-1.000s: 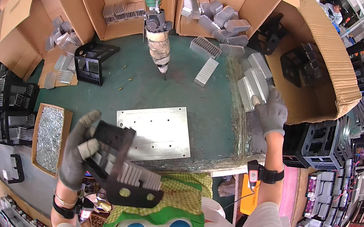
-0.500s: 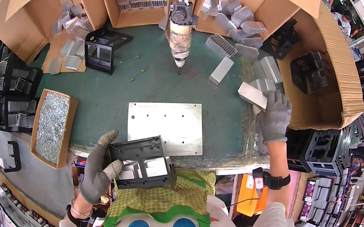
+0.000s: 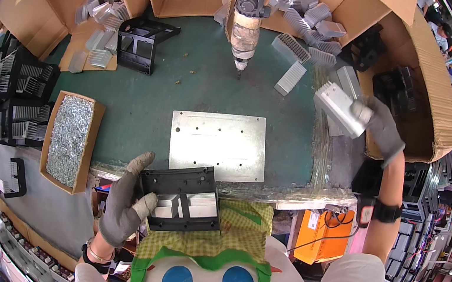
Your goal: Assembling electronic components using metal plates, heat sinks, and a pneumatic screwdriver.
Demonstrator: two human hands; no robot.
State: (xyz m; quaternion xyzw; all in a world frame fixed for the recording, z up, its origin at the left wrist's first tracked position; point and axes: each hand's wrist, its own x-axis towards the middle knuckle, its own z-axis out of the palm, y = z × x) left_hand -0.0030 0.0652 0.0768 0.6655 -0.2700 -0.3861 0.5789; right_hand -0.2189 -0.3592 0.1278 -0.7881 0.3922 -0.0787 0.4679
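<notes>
My left hand, in a grey glove, is closed on the left side of a black plastic frame near the table's front edge. Silver metal pieces show through the frame's openings. Off to the right, my gloved right hand grips a silver finned heat sink, tilted and raised by the right-hand carton. Between the hands lies a flat silver metal plate with small holes. Above the table's middle hangs a power screwdriver, its bit pointing down.
Loose heat sinks lie at the back right, several more in cartons behind. A black frame stands back left. A box of small metal screws sits left. The right carton holds black frames. Small brass-coloured pieces dot the green tabletop.
My right hand has lifted the heat sink away from the others and turned it, so its fins show. My left hand keeps the black frame, now turned slightly. The view has shifted a little.
</notes>
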